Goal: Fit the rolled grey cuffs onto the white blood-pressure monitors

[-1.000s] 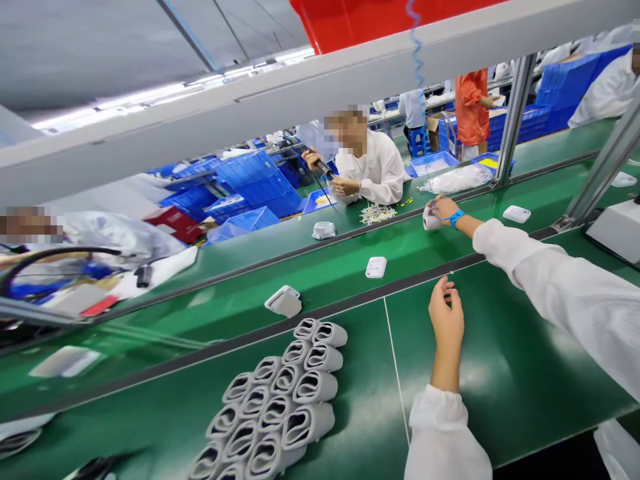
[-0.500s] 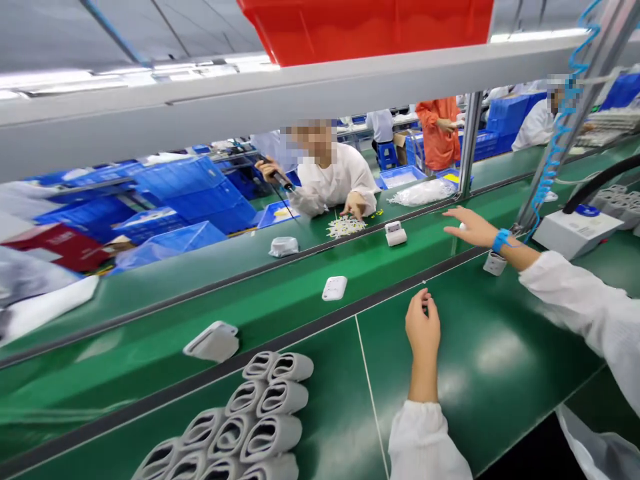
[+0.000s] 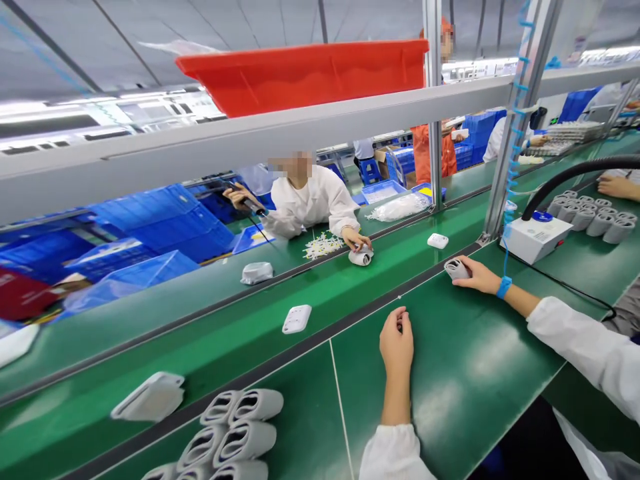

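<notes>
My right hand (image 3: 477, 275) is closed around a light grey plastic housing (image 3: 455, 269), a short oval tube with an open end, at the belt's near edge. My left hand (image 3: 397, 340) rests above the green tabletop, its fingers curled toward the thumb. Whether anything is inside it is hidden. Left of it, several similar grey housings (image 3: 245, 440) stand in rows, open ends up. A flat white plastic piece (image 3: 297, 319) lies on the green belt (image 3: 225, 333), another (image 3: 438, 241) farther right.
Across the belt, a co-worker's hand (image 3: 356, 239) grips another housing (image 3: 363, 256) beside a pile of small white-and-yellow parts (image 3: 320, 245). A white box (image 3: 535, 237) with a black hose stands by a metal post (image 3: 510, 133) at right. A red bin (image 3: 310, 77) sits on the overhead rail.
My right hand has gone from open over the belt edge to closed around a housing. The co-worker's hand has moved onto a housing on the belt. My view has shifted right and upward.
</notes>
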`<state>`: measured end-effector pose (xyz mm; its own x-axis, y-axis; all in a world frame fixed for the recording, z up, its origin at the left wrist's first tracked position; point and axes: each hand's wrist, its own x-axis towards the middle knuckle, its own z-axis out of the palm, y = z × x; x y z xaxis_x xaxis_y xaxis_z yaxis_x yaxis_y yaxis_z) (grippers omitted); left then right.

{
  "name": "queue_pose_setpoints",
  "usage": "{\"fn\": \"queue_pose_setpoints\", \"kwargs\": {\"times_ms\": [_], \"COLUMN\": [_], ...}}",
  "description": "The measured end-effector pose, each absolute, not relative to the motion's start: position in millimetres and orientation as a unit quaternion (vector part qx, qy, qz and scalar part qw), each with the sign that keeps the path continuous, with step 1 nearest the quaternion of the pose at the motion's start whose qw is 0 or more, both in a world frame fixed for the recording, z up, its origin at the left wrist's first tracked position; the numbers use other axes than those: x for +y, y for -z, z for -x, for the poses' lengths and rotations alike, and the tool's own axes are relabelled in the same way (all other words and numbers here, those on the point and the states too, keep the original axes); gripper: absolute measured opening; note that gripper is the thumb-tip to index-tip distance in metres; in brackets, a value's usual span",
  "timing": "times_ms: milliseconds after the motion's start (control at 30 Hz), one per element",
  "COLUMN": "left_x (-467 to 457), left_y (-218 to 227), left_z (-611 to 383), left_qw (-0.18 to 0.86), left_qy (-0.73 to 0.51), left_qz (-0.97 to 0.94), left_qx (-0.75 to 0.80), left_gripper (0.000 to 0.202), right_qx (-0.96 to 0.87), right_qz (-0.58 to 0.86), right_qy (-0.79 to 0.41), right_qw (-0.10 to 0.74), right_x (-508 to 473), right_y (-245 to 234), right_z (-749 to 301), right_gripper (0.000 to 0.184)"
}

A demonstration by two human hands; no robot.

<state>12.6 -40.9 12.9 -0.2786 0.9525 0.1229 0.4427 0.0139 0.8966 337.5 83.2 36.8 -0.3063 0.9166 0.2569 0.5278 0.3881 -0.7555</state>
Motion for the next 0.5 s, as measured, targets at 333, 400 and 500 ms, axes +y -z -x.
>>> {"fn": "queue_pose_setpoints", "kwargs": {"times_ms": [333,400,500], "left_x": [-45,-45,-44], "left_y": [-16,-16,-15], "left_z": [-13,-13,-11], "left_qw": [0.29,0.286,0.279], "left_qy": [-0.446,-0.45,-0.449], "left_qz": [-0.52,-0.522,-0.529], "left_qx": [0.669,0.666,0.664], "left_gripper": [0.03,0.029,0.029], "right_qx": [-0.702,-0.7,-0.693], "right_qz": [0.663,0.672,0.683], "right_qy": [-0.153,-0.158,-0.169], "right_qw": [0.209,0.183,0.16], "right_x": [229,242,245], "right_y": [-79,-75,-75], "right_z": [-273,-257,-241], "right_gripper": [0.062,0.064,0.06]}}
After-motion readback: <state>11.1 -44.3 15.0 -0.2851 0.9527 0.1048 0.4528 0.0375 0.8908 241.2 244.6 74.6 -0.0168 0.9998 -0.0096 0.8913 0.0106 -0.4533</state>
